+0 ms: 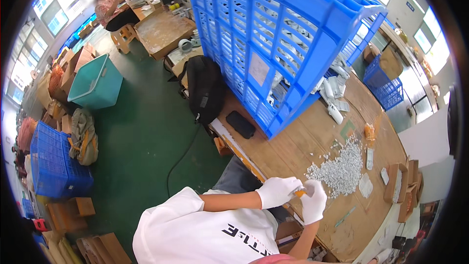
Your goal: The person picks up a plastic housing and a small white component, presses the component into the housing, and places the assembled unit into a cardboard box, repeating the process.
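The left hand [278, 190], in a white glove, was closed around a small orange piece [300, 193] at the near edge of the long brown wooden desk [303, 142]. The right hand [313, 203], also in a white glove, was closed on the same orange piece from the other side, so that both hands met on it and touched each other. What the piece was could not be told, as the fingers covered most of it.

Just beyond the right hand lay a loose heap of small pale grey parts [342, 168], spread over the desk surface. Further beyond that heap, near the desk's far edge, stood a few small open cardboard boxes [398, 181].

Ahead of the left hand, well apart from it, a flat black rectangular object [240, 124] lay on the desk. Directly past it a large blue slatted plastic crate [273, 39] stood tilted on the desk, with white plastic parts [334, 93] spilling out at its open side. A black backpack [205, 88] hung beside the crate at the desk's edge, above the green floor [146, 142].
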`<state>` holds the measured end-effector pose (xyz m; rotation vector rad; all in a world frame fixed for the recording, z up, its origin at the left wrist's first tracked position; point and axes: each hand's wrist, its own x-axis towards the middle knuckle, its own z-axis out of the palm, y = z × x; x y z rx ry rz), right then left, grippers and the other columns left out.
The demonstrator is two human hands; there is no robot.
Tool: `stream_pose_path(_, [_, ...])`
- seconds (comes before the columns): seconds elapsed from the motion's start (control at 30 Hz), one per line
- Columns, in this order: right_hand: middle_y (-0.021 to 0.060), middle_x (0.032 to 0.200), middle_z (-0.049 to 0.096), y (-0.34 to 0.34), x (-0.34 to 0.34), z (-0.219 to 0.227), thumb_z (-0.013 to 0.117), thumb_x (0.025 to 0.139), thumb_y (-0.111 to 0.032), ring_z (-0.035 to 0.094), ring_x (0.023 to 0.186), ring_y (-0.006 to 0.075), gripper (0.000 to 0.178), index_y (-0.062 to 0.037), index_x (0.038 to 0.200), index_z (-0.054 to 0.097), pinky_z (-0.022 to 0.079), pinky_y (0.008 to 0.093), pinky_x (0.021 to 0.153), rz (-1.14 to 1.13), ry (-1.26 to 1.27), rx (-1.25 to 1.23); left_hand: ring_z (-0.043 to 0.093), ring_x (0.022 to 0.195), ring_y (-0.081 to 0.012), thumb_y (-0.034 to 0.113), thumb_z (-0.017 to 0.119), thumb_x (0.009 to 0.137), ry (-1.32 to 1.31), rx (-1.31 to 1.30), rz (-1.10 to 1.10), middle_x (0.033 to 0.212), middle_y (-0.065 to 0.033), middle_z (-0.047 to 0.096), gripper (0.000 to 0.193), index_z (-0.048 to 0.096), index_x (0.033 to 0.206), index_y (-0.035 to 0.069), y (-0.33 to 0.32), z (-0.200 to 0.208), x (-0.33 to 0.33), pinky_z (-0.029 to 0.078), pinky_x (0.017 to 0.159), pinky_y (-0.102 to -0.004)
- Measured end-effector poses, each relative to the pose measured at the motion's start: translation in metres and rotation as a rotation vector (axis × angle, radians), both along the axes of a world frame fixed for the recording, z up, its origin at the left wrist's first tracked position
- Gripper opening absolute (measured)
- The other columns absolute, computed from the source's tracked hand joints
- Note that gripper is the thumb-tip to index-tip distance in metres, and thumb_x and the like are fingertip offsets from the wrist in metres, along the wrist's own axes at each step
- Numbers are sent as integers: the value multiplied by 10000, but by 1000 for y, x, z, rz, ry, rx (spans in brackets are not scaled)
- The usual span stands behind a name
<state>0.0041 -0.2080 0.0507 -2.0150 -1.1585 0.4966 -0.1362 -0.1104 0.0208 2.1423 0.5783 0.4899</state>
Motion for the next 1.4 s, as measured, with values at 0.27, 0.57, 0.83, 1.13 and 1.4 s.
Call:
stream_pose_path(0.27, [115, 955, 713, -19, -38, -17, 588, 838, 59, 674, 914, 166, 276, 39, 1105, 659, 534, 317, 843, -231, 295, 46, 675, 856, -322, 203, 666, 861, 29, -123, 90, 1005, -92, 642, 261, 579, 1096, 129, -34, -20, 1, 556, 703, -432])
stream_pose_path(0.57, [169, 859, 618, -33, -71, -24, 653, 810, 20, 626, 756, 342, 161, -19, 959, 604, 511, 366, 699, -157, 236, 79, 656, 854, -373, 78, 651, 829, 164, -390, 28, 894, -171, 653, 168, 607, 989, 52, -17, 8, -38, 528, 735, -437])
stream_pose_path(0.83, [144, 883, 618, -77, -100, -29, 648, 824, 17, 623, 770, 316, 169, -30, 978, 598, 502, 357, 683, -333, 230, -68, 644, 811, -398, 40, 589, 855, 264, -375, -217, 853, -183, 648, 126, 542, 971, 52, -41, -6, -38, 525, 695, -442])
stream_pose_path(1.13, [123, 1009, 576, -105, -109, -7, 660, 809, 1, 615, 880, 258, 389, -66, 1185, 583, 506, 333, 743, -192, 395, -42, 651, 770, -381, 22, 568, 860, 309, -399, -212, 818, -182, 642, 136, 501, 977, 43, -53, -3, -50, 512, 668, -447])
stream_pose_path(1.4, [112, 1013, 591, -98, -108, -9, 696, 810, -2, 633, 825, 243, 477, -77, 1264, 567, 518, 312, 720, -252, 240, 29, 649, 790, -181, 74, 598, 933, 321, -537, -171, 881, -105, 664, 150, 543, 1060, 17, -47, 8, -51, 507, 733, -295])
